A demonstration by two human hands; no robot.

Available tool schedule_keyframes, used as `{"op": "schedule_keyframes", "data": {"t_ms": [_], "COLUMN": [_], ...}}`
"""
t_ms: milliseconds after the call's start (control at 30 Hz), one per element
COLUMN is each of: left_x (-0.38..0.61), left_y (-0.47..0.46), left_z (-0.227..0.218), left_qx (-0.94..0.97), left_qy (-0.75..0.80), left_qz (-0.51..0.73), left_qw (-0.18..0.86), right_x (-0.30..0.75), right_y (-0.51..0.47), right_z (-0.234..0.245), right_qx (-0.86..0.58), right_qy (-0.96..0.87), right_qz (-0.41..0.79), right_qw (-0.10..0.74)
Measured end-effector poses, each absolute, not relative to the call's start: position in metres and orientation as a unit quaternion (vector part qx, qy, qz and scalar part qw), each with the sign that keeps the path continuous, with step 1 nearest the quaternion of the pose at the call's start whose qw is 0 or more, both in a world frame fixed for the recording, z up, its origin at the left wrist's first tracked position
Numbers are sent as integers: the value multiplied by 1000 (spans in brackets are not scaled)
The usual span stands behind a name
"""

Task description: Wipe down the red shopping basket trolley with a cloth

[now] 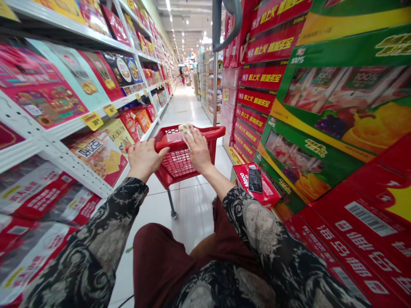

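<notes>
So, the red shopping cart stands between white shelves on its left and tall stacks of red drink boxes on its right. White floor runs on past the cart down the aisle, and thinner strips show beside it. The left hand has its fingers curled round the left end of the cart's handle. The right hand bends its fingers over a pale cloth, pressing it on the handle. Right of the cart, a black phone lies on a red box.
</notes>
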State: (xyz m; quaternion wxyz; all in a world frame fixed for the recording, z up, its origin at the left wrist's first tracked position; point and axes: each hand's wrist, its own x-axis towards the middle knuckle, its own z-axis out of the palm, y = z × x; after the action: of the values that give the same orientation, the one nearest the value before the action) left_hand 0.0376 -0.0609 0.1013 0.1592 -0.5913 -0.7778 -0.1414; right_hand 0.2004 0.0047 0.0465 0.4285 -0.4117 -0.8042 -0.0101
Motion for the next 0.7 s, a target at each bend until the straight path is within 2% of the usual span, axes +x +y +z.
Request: {"op": "schedule_keyframes", "data": {"t_ms": [300, 700], "left_x": [49, 48], "left_y": [-70, -72], "left_z": [102, 95], "left_qx": [-611, -629], "left_qy": [-764, -741], "left_qz": [-105, -127], "left_qw": [179, 196], "right_x": [231, 211], "right_y": [28, 11], "right_z": [32, 42], "right_qx": [-453, -386], "right_qy": [-710, -755], "right_qz": [32, 45], "right_qw": [538, 528]}}
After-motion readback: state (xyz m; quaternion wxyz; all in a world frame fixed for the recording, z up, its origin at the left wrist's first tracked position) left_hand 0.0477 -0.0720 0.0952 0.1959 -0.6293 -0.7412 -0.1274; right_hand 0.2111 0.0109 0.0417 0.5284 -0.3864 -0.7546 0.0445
